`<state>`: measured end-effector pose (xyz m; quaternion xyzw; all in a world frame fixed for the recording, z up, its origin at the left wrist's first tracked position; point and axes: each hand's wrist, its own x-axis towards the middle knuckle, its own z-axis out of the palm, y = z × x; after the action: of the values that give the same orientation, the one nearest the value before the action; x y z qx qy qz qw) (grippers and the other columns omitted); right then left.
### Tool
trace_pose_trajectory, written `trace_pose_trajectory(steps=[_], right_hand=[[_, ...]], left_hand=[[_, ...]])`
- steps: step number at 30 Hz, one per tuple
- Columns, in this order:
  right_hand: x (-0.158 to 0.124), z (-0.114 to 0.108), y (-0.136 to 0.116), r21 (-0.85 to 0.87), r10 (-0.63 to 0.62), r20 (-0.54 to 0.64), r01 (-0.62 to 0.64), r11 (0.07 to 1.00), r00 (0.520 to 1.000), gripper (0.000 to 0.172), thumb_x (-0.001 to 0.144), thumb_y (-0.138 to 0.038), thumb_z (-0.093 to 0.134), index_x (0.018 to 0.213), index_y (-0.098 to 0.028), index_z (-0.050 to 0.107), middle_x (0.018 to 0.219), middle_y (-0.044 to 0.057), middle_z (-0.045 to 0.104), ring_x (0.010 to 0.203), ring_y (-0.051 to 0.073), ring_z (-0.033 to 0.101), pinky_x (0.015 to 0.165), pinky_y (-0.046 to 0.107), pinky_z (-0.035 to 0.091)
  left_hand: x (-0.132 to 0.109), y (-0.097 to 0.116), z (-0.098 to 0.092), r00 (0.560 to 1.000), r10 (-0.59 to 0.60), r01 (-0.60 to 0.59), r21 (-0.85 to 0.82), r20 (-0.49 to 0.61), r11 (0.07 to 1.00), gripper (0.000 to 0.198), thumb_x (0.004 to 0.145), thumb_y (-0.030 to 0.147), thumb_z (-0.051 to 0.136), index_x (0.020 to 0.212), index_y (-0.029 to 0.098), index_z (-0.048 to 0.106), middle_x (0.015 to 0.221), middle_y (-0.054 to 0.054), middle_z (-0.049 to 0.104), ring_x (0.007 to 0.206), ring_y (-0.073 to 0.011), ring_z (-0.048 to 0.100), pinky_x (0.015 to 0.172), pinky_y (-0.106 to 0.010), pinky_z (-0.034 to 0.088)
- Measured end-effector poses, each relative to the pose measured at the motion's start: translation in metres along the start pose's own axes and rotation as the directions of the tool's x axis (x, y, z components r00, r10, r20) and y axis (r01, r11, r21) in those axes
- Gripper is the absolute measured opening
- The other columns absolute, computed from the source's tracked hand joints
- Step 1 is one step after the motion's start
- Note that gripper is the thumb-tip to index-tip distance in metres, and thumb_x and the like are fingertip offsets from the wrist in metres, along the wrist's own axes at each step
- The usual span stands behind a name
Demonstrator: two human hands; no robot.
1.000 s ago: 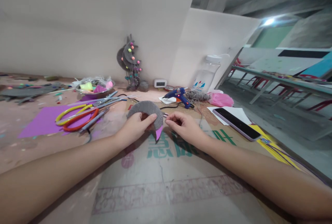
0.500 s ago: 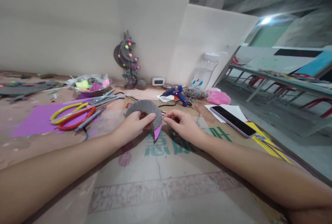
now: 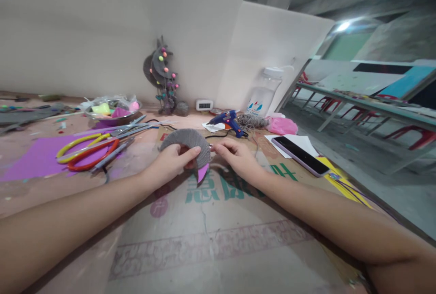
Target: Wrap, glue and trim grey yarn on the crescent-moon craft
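Observation:
A crescent (image 3: 185,138) wound in grey yarn, its lower tip bare and purple, is in my left hand (image 3: 175,160), thumb on the front and fingers behind. My right hand (image 3: 240,160) is pinched at the crescent's right edge, on what looks like the end of the grey yarn; the fingertips mostly hide it. A thin strand comes down from a loose heap of grey yarn (image 3: 252,122) towards this hand. Both hands are just above a printed cardboard sheet (image 3: 211,248). Behind them lies a blue glue gun (image 3: 228,120) on a bit of white paper.
On the left are scissors (image 3: 90,151) with yellow and red handles on purple sheet (image 3: 30,157), and a bowl (image 3: 112,119) of coloured pieces. A crescent ornament (image 3: 162,76), timer (image 3: 204,105) and water bottle (image 3: 264,92) stand at the back. A phone (image 3: 299,156) lies right.
My right hand has come closer to the crescent, its fingertips now at the edge. The left hand keeps its hold. The whole view has shifted slightly.

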<state>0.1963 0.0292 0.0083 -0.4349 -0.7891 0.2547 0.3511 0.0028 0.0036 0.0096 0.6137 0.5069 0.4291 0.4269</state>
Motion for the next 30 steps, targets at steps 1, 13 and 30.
trace_pose_trajectory(steps=[1,13,30], right_hand=[[-0.001,0.001,-0.001,0.013,0.012,0.018,-0.012,1.0,1.0,0.026,0.087,-0.035,0.049,0.079,-0.017,0.066,0.078,0.002,0.062,0.073,0.014,0.056,0.068,0.025,0.041],[-0.006,0.007,-0.002,0.276,0.095,0.185,-0.144,0.95,0.978,0.027,0.084,-0.04,0.053,0.072,-0.016,0.057,0.064,-0.002,0.051,0.058,0.009,0.045,0.056,0.023,0.037],[-0.01,0.014,-0.004,0.462,0.043,0.155,-0.111,0.88,0.987,0.027,0.076,-0.026,0.066,0.089,-0.022,0.042,0.083,-0.003,0.053,0.053,0.006,0.053,0.051,0.023,0.047]], left_hand=[[0.0,-0.001,0.0,1.0,0.007,-0.007,0.012,0.009,1.0,0.033,0.075,0.039,0.058,0.051,0.017,0.055,0.048,0.001,0.054,0.046,-0.0115,0.045,0.046,-0.022,0.034],[0.005,-0.011,0.0,0.988,0.115,-0.124,0.09,0.099,0.988,0.036,0.081,0.044,0.053,0.058,0.017,0.057,0.054,0.0,0.055,0.052,-0.0128,0.051,0.051,-0.023,0.038],[0.006,-0.009,-0.004,0.997,0.079,-0.079,0.097,0.009,0.992,0.034,0.081,0.04,0.053,0.058,0.016,0.054,0.055,0.0,0.056,0.054,-0.0126,0.052,0.053,-0.024,0.04]])
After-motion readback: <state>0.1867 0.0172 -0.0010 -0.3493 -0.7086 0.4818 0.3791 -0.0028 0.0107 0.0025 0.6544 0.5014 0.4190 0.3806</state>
